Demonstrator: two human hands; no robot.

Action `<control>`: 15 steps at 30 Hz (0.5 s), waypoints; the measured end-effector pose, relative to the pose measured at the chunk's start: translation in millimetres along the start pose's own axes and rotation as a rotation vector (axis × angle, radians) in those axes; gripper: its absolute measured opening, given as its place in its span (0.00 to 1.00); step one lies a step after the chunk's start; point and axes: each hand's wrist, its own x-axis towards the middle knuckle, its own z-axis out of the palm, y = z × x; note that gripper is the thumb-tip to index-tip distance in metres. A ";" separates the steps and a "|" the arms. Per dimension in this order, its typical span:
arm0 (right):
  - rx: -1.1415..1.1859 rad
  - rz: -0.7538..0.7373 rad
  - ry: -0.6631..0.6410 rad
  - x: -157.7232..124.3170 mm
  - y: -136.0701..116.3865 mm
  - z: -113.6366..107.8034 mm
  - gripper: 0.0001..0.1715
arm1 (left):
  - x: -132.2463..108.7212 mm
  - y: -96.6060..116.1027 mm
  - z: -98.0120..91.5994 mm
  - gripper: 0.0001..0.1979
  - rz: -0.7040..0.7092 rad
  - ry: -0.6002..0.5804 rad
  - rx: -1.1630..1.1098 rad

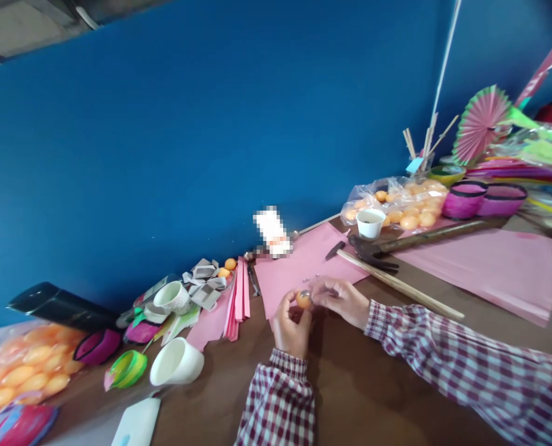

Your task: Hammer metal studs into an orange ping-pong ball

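Note:
My left hand [292, 328] is closed around a small orange ball [303, 301], held between thumb and fingers above the brown table. A greyish patch shows on top of the ball, too small to make out. My right hand [343, 300] is pinched at the ball's right side, its fingertips touching or nearly touching it. Whatever it may hold is hidden. Just behind both hands lies a pink sheet [280, 279] with a few tiny grey bits on it. A hammer with a wooden handle [406, 286] rests to the right of my right hand.
A second, larger hammer-like tool [433, 235] lies behind the first, near a small white cup [370, 224] and a bag of orange balls [415, 198]. To the left are folded pink strips [242, 297], a white cup [178, 362] and another bag of balls [29, 365]. A blue wall [187, 136] stands behind.

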 end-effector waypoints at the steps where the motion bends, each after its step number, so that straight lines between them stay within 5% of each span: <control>1: -0.014 0.006 0.005 0.3 0.7 -0.2 0.11 | 0.0 0.2 0.2 0.20 -0.004 0.000 -0.003; 15: -0.032 0.055 -0.028 -1.1 3.2 0.8 0.12 | -1.6 4.5 -3.9 0.20 -0.038 -0.057 -0.024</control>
